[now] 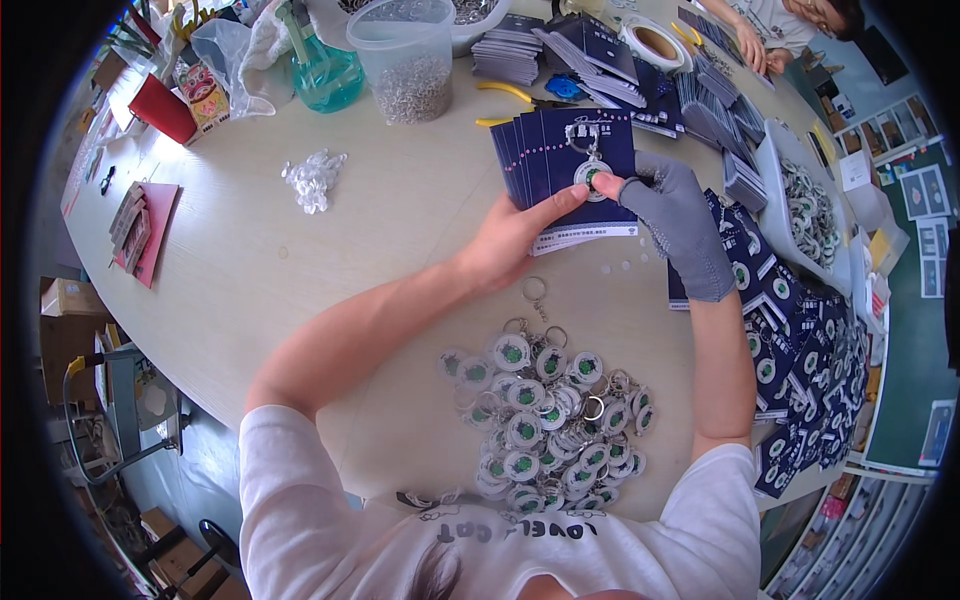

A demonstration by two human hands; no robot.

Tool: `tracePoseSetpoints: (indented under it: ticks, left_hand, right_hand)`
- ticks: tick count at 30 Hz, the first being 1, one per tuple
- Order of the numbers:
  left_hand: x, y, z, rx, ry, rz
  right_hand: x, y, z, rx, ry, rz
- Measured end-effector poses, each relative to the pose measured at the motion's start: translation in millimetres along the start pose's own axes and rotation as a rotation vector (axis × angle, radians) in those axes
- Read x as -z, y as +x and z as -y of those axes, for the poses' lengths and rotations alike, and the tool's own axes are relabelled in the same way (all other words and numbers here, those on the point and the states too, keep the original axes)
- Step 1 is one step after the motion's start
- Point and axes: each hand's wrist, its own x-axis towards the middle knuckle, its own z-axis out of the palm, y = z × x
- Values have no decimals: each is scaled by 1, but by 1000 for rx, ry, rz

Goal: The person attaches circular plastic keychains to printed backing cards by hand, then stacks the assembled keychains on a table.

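The bare left hand (515, 235) holds a fanned stack of dark navy backing cards (560, 160) just above the pale round tabletop (300, 270), its fingers curled under the lower edge of the stack and its thumb stretched flat across the front card. The right hand (680, 225), in a grey knitted glove, rests against the right edge of the same stack, and its bare fingertip and thumb pinch narrowly on a round white keychain with a green centre and a metal ring (592, 170), which lies on the face of the front card near the middle. Below the hands, close to the person's white shirt, sits a loose heap of matching white-and-green keychains (545, 425), with one bare metal ring (533, 290) lying apart between the heap and the cards. To the right, finished navy cards with keychains mounted on them (790, 340) spread in overlapping rows along the table edge, and a white tray of more round keychains (805, 205) stands above them. Farther up the table are a clear plastic tub of small metal parts (405, 60), a teal spray bottle (325, 70), a small cluster of clear plastic bits (313, 178) and yellow-handled pliers (515, 95). Another person's hands (760, 45) work at the far top right.
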Motion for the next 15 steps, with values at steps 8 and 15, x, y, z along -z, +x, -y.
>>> tracePoseSetpoints:
  ticks: [8,15]
  left_hand:
    - [1,6,0,124,-214,-29]
    - [10,15,1,110,-221,92]
  right_hand:
    - [12,0,1,-41,-23,13]
    - [65,-23,21,37,-99,-110]
